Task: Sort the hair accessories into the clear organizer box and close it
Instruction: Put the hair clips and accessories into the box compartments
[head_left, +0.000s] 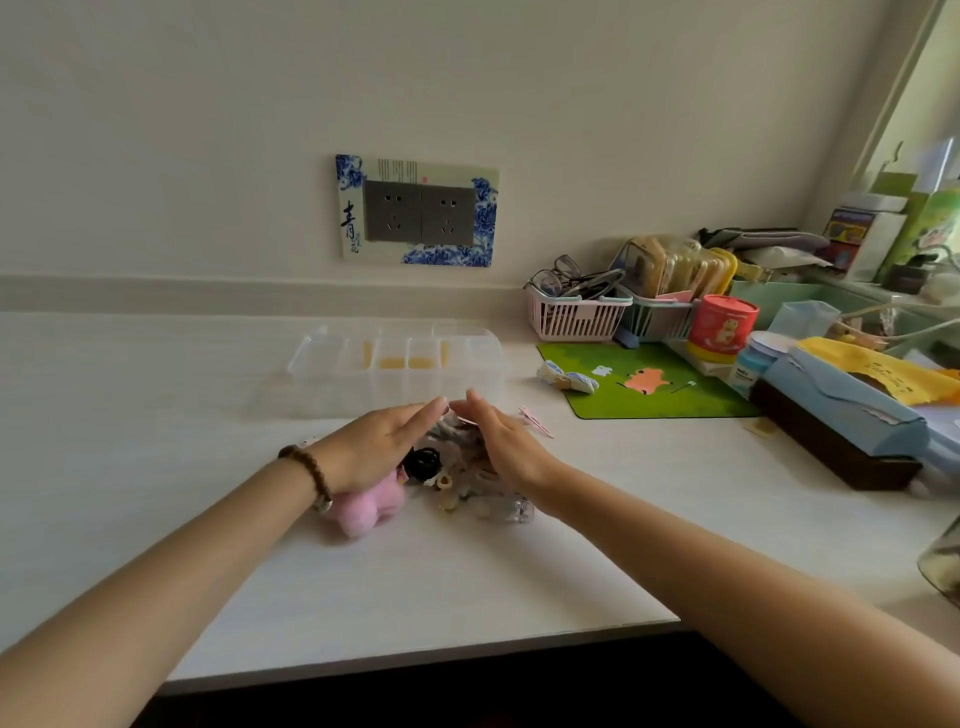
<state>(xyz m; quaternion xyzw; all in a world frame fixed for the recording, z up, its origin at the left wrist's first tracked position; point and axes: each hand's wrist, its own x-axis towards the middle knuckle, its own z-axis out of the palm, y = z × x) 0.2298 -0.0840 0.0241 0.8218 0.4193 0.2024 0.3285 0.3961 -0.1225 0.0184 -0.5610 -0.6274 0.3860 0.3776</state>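
A pile of hair accessories (457, 473) lies on the white desk, with a fluffy pink scrunchie (366, 506), a black hair tie (422, 463) and clear clips among them. My left hand (382, 444) and my right hand (501, 441) flank the pile with straight fingers, fingertips nearly meeting over its far side. Just behind them stands the clear organizer box (400, 366), open, with several compartments. A pink clip (536, 421) lies to the right of my right hand. A blue-white bow (566, 378) rests on the green mat.
A green mouse mat (649, 395) lies at right. Behind it stand pink and green baskets (576, 314), a red tin (722, 327) and clutter. A tissue box in a dark tray (841, 431) sits far right. A glass jar (943, 564) stands at the right edge.
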